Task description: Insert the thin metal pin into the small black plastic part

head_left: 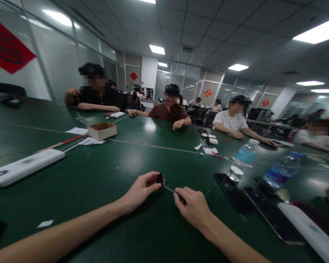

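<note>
Just above the green table (117,233), my left hand (144,188) pinches a small black part (159,179) between thumb and fingers. My right hand (193,206) is closed around the dark handle of what looks like a thin screwdriver (168,188). Its metal shaft points left toward the black part. Whether the tip touches the part or stops beside it I cannot tell. My fingers cover most of the handle.
A cardboard box (102,130) and a white power strip (27,166) lie left. At right stand a clear bottle (244,159) and a purple-labelled bottle (282,170), near phones (272,215). Several people sit across the table. A paper scrap (45,223) lies by my left forearm.
</note>
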Demonstrator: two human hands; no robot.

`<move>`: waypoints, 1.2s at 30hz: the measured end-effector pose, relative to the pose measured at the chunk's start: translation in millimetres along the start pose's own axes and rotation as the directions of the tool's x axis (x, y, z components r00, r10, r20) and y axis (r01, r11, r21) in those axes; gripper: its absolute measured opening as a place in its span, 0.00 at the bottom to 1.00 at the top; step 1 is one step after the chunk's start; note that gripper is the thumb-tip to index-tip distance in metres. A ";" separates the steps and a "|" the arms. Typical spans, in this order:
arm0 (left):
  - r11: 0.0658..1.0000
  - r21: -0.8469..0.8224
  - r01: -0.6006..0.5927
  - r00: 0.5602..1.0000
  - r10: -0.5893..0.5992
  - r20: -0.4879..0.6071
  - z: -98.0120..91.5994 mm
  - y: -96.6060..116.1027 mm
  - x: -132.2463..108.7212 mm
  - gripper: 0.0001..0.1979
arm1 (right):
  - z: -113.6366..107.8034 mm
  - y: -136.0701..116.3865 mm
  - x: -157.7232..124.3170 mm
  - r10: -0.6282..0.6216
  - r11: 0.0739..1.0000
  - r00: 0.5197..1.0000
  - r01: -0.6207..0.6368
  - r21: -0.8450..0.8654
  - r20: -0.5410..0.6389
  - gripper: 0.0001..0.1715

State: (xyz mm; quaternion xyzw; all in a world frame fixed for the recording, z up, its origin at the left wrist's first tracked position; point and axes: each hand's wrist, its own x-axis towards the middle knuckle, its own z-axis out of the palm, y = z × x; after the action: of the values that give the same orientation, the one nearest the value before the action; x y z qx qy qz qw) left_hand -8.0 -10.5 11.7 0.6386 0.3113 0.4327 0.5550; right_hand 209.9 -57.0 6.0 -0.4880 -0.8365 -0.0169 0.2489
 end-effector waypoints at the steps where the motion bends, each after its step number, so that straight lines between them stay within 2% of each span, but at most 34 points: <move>1: 1.000 -0.001 -0.001 1.000 0.001 0.005 -0.3 -0.1 0.0 0.14 | 0.5 0.3 0.0 0.005 1.000 1.000 -0.005 -0.005 0.003 0.14; 12: 0.996 -0.074 0.047 0.999 -0.046 0.008 -0.1 1.1 -1.6 0.19 | -4.6 -0.5 0.4 -0.022 0.999 1.000 0.021 0.044 0.019 0.14; 18: 0.999 -0.022 0.035 0.999 -0.034 0.017 -0.5 2.8 -0.9 0.14 | -2.1 1.3 0.2 -0.009 1.000 1.000 0.009 0.012 0.014 0.14; 26: 0.980 -0.136 0.143 0.989 -0.136 0.058 -1.4 -1.2 -1.0 0.15 | -3.6 4.4 -1.3 -0.037 0.996 0.999 0.034 0.081 0.038 0.14; 32: 0.980 -0.166 0.110 0.993 -0.103 0.049 -0.7 -2.3 -0.9 0.15 | -2.4 4.0 -0.2 -0.042 0.993 0.999 0.040 0.112 0.016 0.13; 34: 0.990 -0.097 0.104 0.990 -0.093 0.110 2.4 2.4 -2.1 0.14 | -0.7 5.4 1.8 -0.006 0.992 0.999 0.012 0.126 -0.047 0.14; 36: 0.995 -0.007 0.102 0.966 -0.097 0.241 5.3 6.5 -3.1 0.12 | 0.2 7.0 4.1 0.061 0.986 0.991 -0.042 0.159 -0.119 0.14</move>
State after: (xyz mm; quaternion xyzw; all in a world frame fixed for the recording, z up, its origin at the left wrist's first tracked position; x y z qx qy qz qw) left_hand -5.1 -16.8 17.4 0.6646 0.2695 0.3267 0.6156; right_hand 213.9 -50.0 6.1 -0.4865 -0.8052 0.0251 0.3382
